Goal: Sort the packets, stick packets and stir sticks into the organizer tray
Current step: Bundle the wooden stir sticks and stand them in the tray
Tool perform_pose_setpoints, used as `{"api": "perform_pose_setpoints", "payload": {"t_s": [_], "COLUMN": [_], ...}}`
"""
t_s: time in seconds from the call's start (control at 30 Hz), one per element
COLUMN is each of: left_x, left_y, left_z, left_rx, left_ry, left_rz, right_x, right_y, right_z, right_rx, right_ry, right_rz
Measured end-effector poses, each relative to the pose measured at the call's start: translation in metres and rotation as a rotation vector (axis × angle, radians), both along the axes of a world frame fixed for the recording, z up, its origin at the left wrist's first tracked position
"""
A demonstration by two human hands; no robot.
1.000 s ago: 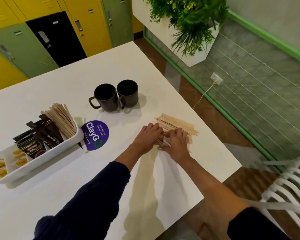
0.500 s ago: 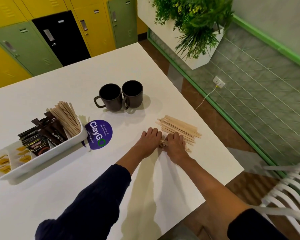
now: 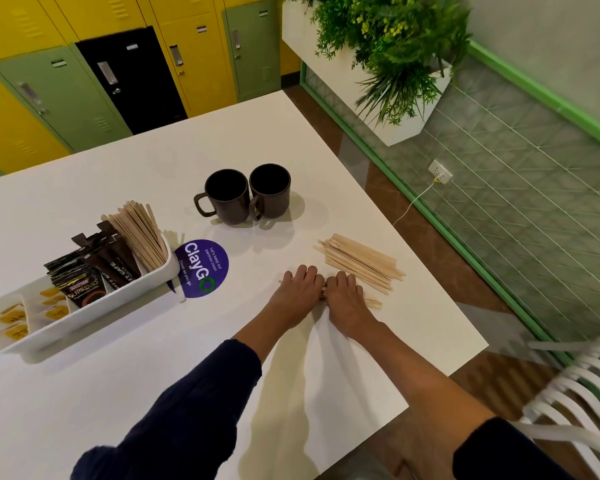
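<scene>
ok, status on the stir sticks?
Left grip, right grip both curled over small stick bundle. Bigger loose pile just beyond. Only flat sticker between bundle and organizer tray.

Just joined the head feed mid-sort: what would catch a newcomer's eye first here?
The left hand and right hand meet knuckles-up, fingers curled over a small bunch of wooden stir sticks near the right edge of the white table, with a loose pile of wooden stir sticks just beyond them. At the left, the white plastic organizer tray already holds leaning stir sticks, dark coffee packets and yellow packets.
</scene>
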State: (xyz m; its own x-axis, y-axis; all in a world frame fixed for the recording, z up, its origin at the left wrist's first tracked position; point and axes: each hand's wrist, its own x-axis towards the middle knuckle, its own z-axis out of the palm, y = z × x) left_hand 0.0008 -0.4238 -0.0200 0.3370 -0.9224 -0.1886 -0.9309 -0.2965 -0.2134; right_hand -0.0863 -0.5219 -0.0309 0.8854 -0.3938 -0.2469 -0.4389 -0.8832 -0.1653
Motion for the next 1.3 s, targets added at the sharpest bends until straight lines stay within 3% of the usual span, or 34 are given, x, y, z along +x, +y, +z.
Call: {"api": "perform_pose_setpoints", "payload": {"t_s": [0.33,0.47,0.53,0.7,0.77,0.93,1.0,1.07,1.2,1.3], "left_x": [0.010,0.019,0.021,0.017,0.013,0.006,0.005,0.007,0.015,0.022], "left_y": [0.013,0.020,0.027,0.043,0.043,0.041,0.042,0.044,0.049,0.056], "left_z": [0.006,0.010,0.012,0.013,0.014,0.021,0.026,0.033,0.041,0.037], "left_rx": [-0.049,-0.181,-0.337,-0.840,-0.985,-0.975,-1.020,-1.119,-1.214,-1.253], "left_ry": [0.000,0.168,0.259,0.674,0.927,1.773,2.051,2.223,2.310,2.295], "left_rz": [0.009,0.141,0.274,0.786,1.035,1.538,1.603,1.529,1.394,1.405], "right_x": [0.012,0.021,0.026,0.040,0.049,0.068,0.073,0.076,0.082,0.090], "right_y": [0.000,-0.002,-0.005,-0.004,0.003,0.037,0.053,0.068,0.084,0.088], "right_z": [0.013,0.019,0.023,0.039,0.046,0.063,0.068,0.067,0.066,0.071], "right_rx": [0.097,0.268,0.366,0.641,0.795,1.085,1.151,1.173,1.159,1.162], "right_ry": [0.019,0.074,0.082,-0.042,-0.144,-0.377,-0.405,-0.412,-0.438,-0.498], "right_rz": [0.144,0.176,0.154,-0.015,-0.144,-0.280,-0.318,-0.338,-0.331,-0.328]}}
